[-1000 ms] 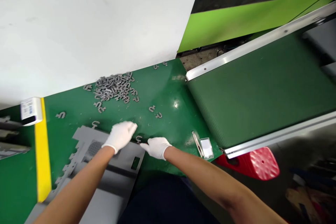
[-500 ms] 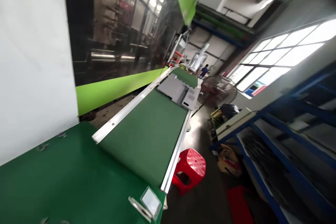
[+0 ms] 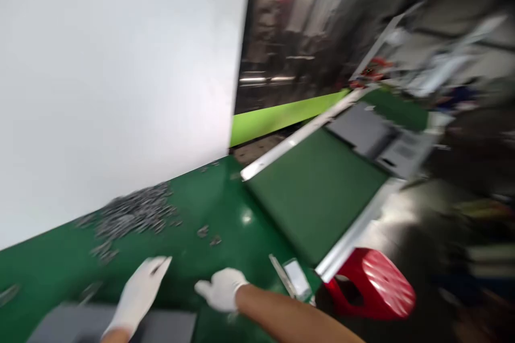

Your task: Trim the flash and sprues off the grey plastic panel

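My left hand (image 3: pixel 139 292), in a white glove, is over a flat grey panel (image 3: pixel 173 327) at the bottom edge. Its fingers are pressed together, with a small dark spot showing at their tips; what they hold is too blurred to name. To its right, my white-gloved right hand (image 3: pixel 223 288) hovers above the green tabletop (image 3: pixel 237 241). One digit sticks out to the left while the others curl in, hiding any object within. A heap of small grey pieces (image 3: pixel 137 211) lies beyond my left hand, and a few loose pieces (image 3: pixel 203 231) lie nearer the middle.
A green conveyor belt (image 3: pixel 317 193) with metal side rails meets the table at right, carrying large grey panels (image 3: pixel 362 128). A small clear-framed card (image 3: pixel 296 278) lies at the table's corner. The red stool (image 3: pixel 386 284) stands beside the belt. A white wall (image 3: pixel 120 64) borders the table.
The view has swung left and down, so the belt and stool appear farther right. Both my hands, the grey panel and the heap of pieces have come into sight.
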Demonstrator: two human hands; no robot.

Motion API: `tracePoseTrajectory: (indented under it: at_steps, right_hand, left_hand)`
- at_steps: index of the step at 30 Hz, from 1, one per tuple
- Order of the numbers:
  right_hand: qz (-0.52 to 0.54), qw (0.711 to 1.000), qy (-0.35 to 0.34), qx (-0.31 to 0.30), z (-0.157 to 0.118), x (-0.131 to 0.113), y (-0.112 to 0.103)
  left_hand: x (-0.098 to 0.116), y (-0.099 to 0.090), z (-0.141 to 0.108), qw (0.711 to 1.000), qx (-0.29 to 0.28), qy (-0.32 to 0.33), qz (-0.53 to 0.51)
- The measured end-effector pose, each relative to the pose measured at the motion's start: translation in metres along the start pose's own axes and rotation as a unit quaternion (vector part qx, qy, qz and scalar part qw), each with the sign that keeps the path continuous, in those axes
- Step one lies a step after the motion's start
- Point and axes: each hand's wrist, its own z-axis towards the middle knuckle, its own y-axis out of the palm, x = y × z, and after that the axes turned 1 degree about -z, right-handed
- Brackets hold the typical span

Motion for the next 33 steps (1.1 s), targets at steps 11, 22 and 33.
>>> tracePoseTrajectory:
  at_steps: [11,22,33]
  right_hand:
    - [-0.006,0.996,-0.044,-0.080,0.031,-0.062,0.036]
    - [-0.053,0.976,-0.131,-0.167,0.085,-0.173,0.073]
    - [-0.056,0.967,-0.128,-0.212,0.102,-0.197,0.083]
  left_hand:
    - [-0.140,-0.098,-0.024,0.963,-0.009,-0.269,0.022]
    - [-0.199,-0.089,-0.028,0.966,-0.121,-0.206,-0.095]
    - [-0.206,-0.076,-0.029,0.949,-0.088,-0.224,-0.203]
